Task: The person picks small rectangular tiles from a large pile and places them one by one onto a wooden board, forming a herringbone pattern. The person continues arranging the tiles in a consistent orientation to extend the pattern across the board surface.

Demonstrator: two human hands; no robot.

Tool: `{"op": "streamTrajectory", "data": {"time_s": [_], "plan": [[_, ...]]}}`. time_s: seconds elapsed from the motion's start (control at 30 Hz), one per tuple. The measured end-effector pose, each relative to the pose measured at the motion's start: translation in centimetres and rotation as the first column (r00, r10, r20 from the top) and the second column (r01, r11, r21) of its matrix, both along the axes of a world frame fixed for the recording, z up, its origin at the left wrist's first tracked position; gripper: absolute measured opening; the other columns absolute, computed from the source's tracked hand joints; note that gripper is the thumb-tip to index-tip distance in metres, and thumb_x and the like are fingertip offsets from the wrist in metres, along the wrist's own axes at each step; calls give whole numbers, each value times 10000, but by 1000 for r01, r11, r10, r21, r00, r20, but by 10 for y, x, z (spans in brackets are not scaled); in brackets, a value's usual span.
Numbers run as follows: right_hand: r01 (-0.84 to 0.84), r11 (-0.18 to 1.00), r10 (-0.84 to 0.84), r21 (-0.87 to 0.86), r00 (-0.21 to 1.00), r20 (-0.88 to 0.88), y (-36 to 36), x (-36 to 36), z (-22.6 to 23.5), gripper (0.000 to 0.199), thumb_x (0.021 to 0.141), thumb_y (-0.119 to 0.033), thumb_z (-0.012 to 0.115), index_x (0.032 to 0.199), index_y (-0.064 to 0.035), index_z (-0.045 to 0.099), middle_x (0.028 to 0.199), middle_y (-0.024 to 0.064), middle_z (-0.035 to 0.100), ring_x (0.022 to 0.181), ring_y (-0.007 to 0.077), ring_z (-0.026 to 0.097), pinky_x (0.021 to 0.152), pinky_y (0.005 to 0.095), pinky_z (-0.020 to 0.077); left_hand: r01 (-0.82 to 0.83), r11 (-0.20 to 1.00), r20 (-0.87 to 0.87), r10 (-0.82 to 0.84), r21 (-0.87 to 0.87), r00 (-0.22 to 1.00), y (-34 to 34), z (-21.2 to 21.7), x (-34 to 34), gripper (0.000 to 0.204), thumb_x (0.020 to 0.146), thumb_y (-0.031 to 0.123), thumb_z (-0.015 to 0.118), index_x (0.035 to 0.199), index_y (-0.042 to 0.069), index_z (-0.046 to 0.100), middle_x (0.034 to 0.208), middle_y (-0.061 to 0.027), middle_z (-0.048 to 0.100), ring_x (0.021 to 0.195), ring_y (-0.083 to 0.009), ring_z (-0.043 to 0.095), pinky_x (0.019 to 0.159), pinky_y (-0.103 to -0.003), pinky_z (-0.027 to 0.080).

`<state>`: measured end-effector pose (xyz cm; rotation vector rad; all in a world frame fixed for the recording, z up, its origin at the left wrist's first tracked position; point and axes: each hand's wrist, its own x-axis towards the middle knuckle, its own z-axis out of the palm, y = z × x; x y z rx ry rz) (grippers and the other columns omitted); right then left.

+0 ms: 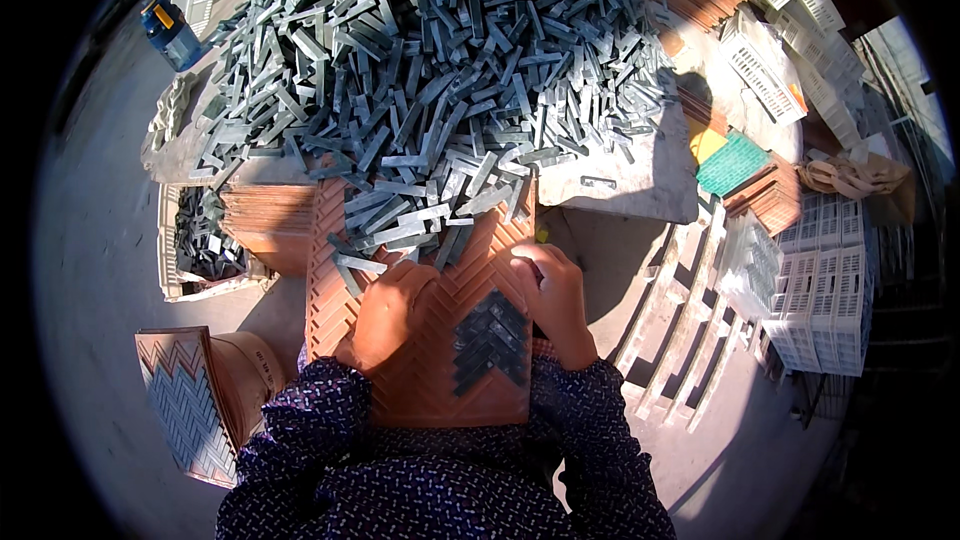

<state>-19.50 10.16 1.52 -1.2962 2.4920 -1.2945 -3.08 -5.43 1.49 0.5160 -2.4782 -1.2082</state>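
The flat orange plastic-looking board with zigzag grooves lies before the person, its long way pointing straight ahead, with grey stone-like sticks on its far end. The left hand and right hand curl by its sides; I cannot tell if they hold anything.

Lies open between left hand and right hand, above bare grooves of the herringbone tray. Ends ahead at gray strips piled over its far end. Meets stacked brown panels leftward; opens rightward above the slatted pallet.
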Motion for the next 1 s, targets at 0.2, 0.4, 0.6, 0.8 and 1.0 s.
{"op": "streamTrajectory", "data": {"time_s": [0.2,0.4,0.6,0.8,1.0], "plan": [[256,967,-256,-14,966,-24,-51,-27,-18,329,747,-176,745,989,-36,572,776,124,622,658,258,613,594,351,484,-54,907,49,81,-417,995,12,-12,-30,350,799,142,644,1104,18,525,951,-111,557,913,-302,584,716,-386,521],[185,978,-167,-98,972,164,-28,-30,-20,256,762,-65,683,995,3,599,757,111,656,621,184,631,600,299,498,-39,909,120,97,-414,988,3,-27,-22,371,785,79,638,1135,11,537,1019,-160,590,899,-342,594,740,-414,497],[37,998,-61,49,746,663,31,6,-16,186,801,-46,648,979,4,650,787,85,657,727,96,621,668,252,487,-164,978,137,146,129,980,12,4,11,282,772,39,640,1045,-11,595,927,-173,613,770,-327,615,673,-379,496],[44,997,-65,60,912,406,41,20,-16,161,792,-17,637,952,-6,660,866,130,655,774,224,643,703,308,497,-76,983,89,62,170,994,23,-11,16,224,778,34,644,997,0,610,932,-162,610,801,-334,615,695,-377,505],[54,995,-70,79,975,212,39,23,-11,151,768,-10,647,918,-23,659,843,144,632,785,312,630,697,355,496,-49,998,81,45,40,996,40,-17,9,244,804,63,640,1041,32,591,987,-163,593,841,-364,613,719,-418,517]]}}
